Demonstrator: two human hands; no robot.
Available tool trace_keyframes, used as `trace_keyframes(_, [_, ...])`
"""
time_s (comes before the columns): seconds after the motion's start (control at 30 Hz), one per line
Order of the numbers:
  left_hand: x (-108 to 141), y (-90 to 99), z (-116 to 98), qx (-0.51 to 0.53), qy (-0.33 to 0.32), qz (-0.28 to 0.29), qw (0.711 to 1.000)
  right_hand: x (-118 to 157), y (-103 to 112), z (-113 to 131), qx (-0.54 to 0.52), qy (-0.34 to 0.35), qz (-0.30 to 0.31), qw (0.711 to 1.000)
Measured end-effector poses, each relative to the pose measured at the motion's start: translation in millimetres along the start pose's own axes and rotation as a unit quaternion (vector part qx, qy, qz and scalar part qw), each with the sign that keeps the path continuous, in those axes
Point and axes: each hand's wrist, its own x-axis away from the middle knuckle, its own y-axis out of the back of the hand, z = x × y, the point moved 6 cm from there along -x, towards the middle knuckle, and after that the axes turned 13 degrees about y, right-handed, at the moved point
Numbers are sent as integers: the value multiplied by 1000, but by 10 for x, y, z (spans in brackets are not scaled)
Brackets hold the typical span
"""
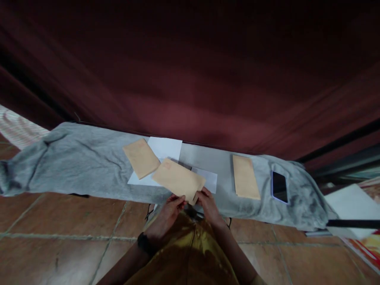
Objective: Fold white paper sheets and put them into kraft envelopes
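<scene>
A tan paper envelope is held slantwise above the bench, its near right end toward me. My left hand pinches its lower edge between thumb and fingers. At the envelope's right end, my right hand is closed on the corner by a small flap. Beneath and behind it lie white paper sheets and a smaller folded white paper. Another tan envelope rests on the sheets at the left. Farther right, a tan envelope or stack of them lies flat.
A grey cloth covers the long narrow bench. Toward its right end lies a phone with a purple edge. A dark red curtain hangs right behind the bench. White paper sticks out beyond the right end, above the tiled floor.
</scene>
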Motion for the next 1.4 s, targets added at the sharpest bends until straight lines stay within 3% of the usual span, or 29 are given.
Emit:
trace_keyframes(0.13, [21, -134, 82, -22, 33, 9, 999, -7, 105, -43, 2, -14, 37, 999])
trace_keyframes(0.27, [89, -224, 166, -63, 63, 31, 996, -52, 255, -23, 44, 24, 34, 998])
trace_keyframes(0.33, [157, -252, 178, -143, 69, 53, 986, -69, 360, 45, 117, 70, 7, 991])
trace_keyframes(0.4, [226, -272, 73, -268, 17, 56, 962, -68, 460, 139, 211, 116, -24, 970])
trace_keyframes(0.47, [292, -317, -197, -401, -120, 20, 908, -59, 514, 214, 261, 141, -30, 954])
trace_keyframes(0.5, [336, -354, -375, -457, -215, -16, 863, -55, 516, 243, 263, 151, -19, 953])
trace_keyframes(0.57, [385, -496, -611, -584, -350, -37, 732, -44, 491, 298, 238, 171, 10, 956])
trace_keyframes(0.63, [318, -604, -701, -686, -390, -27, 614, -25, 459, 346, 204, 183, 31, 961])
trace_keyframes(0.67, [259, -634, -715, -721, -390, -18, 572, -14, 447, 366, 190, 183, 39, 964])
trace_keyframes(0.73, [139, -663, -706, -761, -381, 2, 525, 14, 434, 395, 173, 174, 52, 968])
trace_keyframes(0.9, [-8, -716, -588, -775, -377, 57, 505, 76, 516, 382, 170, 139, 63, 974])
trace_keyframes(1.0, [2, -747, -554, -771, -393, 47, 498, 93, 652, 330, 222, 142, 18, 965])
trace_keyframes(1.13, [24, -766, -518, -775, -411, 14, 481, 160, 800, 306, 312, 149, -59, 936])
trace_keyframes(1.27, [25, -776, -470, -776, -419, 2, 472, 284, 811, 473, 388, 217, -118, 888])
trace_keyframes(1.33, [34, -783, -455, -774, -423, 3, 471, 299, 789, 506, 359, 225, -111, 899])
trace_keyframes(1.4, [48, -782, -446, -772, -426, 5, 472, 266, 796, 471, 273, 195, -91, 938])
